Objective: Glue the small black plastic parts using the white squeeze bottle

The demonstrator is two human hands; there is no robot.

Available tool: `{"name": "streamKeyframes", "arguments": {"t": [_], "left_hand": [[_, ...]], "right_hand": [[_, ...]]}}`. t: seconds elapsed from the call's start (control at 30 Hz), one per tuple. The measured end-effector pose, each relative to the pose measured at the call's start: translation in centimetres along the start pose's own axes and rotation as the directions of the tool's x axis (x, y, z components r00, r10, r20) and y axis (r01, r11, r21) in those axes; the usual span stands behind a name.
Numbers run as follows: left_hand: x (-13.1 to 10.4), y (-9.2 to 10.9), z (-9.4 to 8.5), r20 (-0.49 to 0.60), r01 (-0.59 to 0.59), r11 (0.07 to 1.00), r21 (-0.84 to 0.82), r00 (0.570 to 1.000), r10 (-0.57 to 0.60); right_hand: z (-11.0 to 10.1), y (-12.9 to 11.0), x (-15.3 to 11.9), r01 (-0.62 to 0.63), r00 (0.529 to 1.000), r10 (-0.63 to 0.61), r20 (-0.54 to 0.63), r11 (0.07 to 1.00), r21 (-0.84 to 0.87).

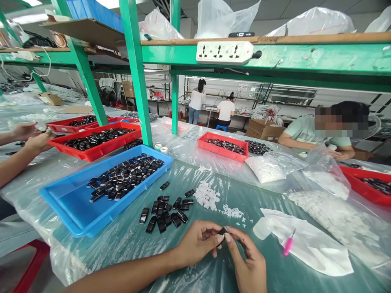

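Observation:
My left hand (pixel 200 243) and my right hand (pixel 248 255) meet over the near part of the table, both closed on one small black plastic casing (pixel 223 232). Thumbs and fingertips of the two hands cover much of it. Beyond my left hand lies a loose group of similar black casings (pixel 166 214). A pile of small white plastic pieces (pixel 207 195) sits past my fingers, with a smaller scatter of tiny white bits (pixel 232 211) beside it. To the right of my right hand, a pink-handled pointed tool (pixel 288 245) rests on a white cloth or sheet (pixel 317 252).
A blue tray (pixel 65 203) of black casings stands at left, with red trays (pixel 91 154) behind it. Another red tray (pixel 224 154) and bags of white pieces (pixel 265 169) lie farther back. Green shelf posts (pixel 134 73) rise ahead. Co-workers sit at left and right (pixel 311 132).

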State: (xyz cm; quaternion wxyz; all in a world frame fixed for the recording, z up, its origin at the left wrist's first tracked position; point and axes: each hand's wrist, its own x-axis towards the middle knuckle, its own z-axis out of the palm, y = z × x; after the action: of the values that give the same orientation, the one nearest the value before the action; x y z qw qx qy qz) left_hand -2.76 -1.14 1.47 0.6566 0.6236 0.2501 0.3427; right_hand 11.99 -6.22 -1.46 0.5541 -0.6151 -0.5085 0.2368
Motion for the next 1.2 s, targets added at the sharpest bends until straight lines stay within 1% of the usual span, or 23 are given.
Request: {"name": "streamKeyframes", "arguments": {"t": [0.07,0.13,0.27,0.33,0.47,0.53,0.6,0.7,0.77,0.8,0.87,0.9,0.93,0.97,1.0,1.03,1.07,1.1,1.13,1.17,1.2], "left_hand": [[0.0,-0.6,0.0,-0.007,-0.009,1.000,-0.021,1.000,0.008],[0.0,-1.0,0.0,-0.022,-0.011,1.000,-0.022,1.000,0.011],[0.0,-1.2,0.0,-0.037,0.015,1.000,0.026,0.999,-0.014],[0.0,-1.1,-0.2,-0.024,0.029,0.998,0.063,0.999,-0.028],[0.5,-0.7,-1.1,0.033,0.064,0.988,0.139,0.997,-0.069],[0.8,-0.1,-1.7,0.038,0.069,0.980,0.186,0.996,-0.078],[1.0,0.7,-2.2,0.009,0.068,0.965,0.252,0.997,-0.073],[1.2,2.5,-3.3,-0.081,0.067,0.930,0.361,0.996,-0.040],[1.3,4.0,-4.5,-0.162,0.053,0.898,0.437,0.987,0.021],[1.3,4.9,-5.5,-0.207,0.040,0.872,0.489,0.976,0.072],[1.5,6.8,-8.0,-0.302,0.033,0.790,0.612,0.933,0.195],[1.5,7.8,-9.6,-0.361,0.065,0.733,0.677,0.897,0.254],[1.6,8.8,-11.3,-0.426,0.122,0.667,0.735,0.849,0.314],[1.7,9.7,-12.9,-0.488,0.198,0.594,0.780,0.786,0.379],[1.8,10.5,-14.4,-0.519,0.234,0.564,0.792,0.745,0.419],[1.9,11.1,-15.5,-0.537,0.259,0.542,0.799,0.713,0.451],[2.0,11.6,-16.2,-0.549,0.299,0.494,0.816,0.668,0.502],[2.1,11.8,-16.4,-0.535,0.347,0.414,0.842,0.632,0.560],[2.2,12.0,-16.0,-0.500,0.368,0.339,0.866,0.620,0.604],[2.3,12.0,-14.9,-0.443,0.355,0.271,0.895,0.639,0.628],[2.4,12.0,-13.3,-0.365,0.291,0.222,0.930,0.682,0.633]], "right_hand": [[0.1,0.0,-0.1,0.026,1.000,-0.026,0.000,1.000,0.014],[0.3,-0.1,-0.2,0.025,1.000,-0.025,0.005,0.999,0.045],[0.9,-0.1,-0.4,-0.063,0.998,0.066,-0.024,0.992,0.110],[1.1,-0.1,-0.3,-0.084,0.996,0.086,-0.018,0.989,0.125],[1.2,-0.6,-0.1,-0.071,0.997,0.066,0.044,0.990,0.118],[1.1,-1.0,-0.1,-0.088,0.995,0.085,0.042,0.993,0.072],[1.0,-1.4,-0.1,-0.119,0.993,0.119,0.025,0.992,0.028],[0.8,-1.7,-0.1,-0.135,0.991,0.135,0.023,0.991,0.002],[0.7,-1.7,-0.1,-0.132,0.991,0.132,0.020,0.991,0.006],[0.7,-1.6,-0.2,-0.126,0.992,0.126,0.016,0.992,0.015],[0.8,-1.3,-0.2,-0.107,0.994,0.107,0.013,0.993,0.042],[0.8,-1.1,-0.3,-0.093,0.996,0.093,0.019,0.994,0.054],[0.9,-0.9,-0.3,-0.076,0.997,0.074,0.028,0.995,0.066],[1.0,-0.7,-0.4,-0.055,0.998,0.053,0.037,0.996,0.076],[1.1,-0.6,-0.4,-0.029,0.999,0.026,0.044,0.996,0.087],[1.1,-0.5,-0.5,0.000,0.999,-0.005,0.049,0.995,0.096],[1.2,-0.4,-0.4,0.031,0.998,-0.036,0.054,0.994,0.102],[1.2,-0.3,-0.4,0.059,0.996,-0.065,0.060,0.993,0.106],[1.3,-0.3,-0.3,0.080,0.994,-0.087,0.071,0.991,0.104],[1.3,-0.3,-0.3,0.093,0.991,-0.101,0.086,0.991,0.099],[1.4,-0.3,-0.2,0.100,0.989,-0.109,0.102,0.991,0.092]]}}
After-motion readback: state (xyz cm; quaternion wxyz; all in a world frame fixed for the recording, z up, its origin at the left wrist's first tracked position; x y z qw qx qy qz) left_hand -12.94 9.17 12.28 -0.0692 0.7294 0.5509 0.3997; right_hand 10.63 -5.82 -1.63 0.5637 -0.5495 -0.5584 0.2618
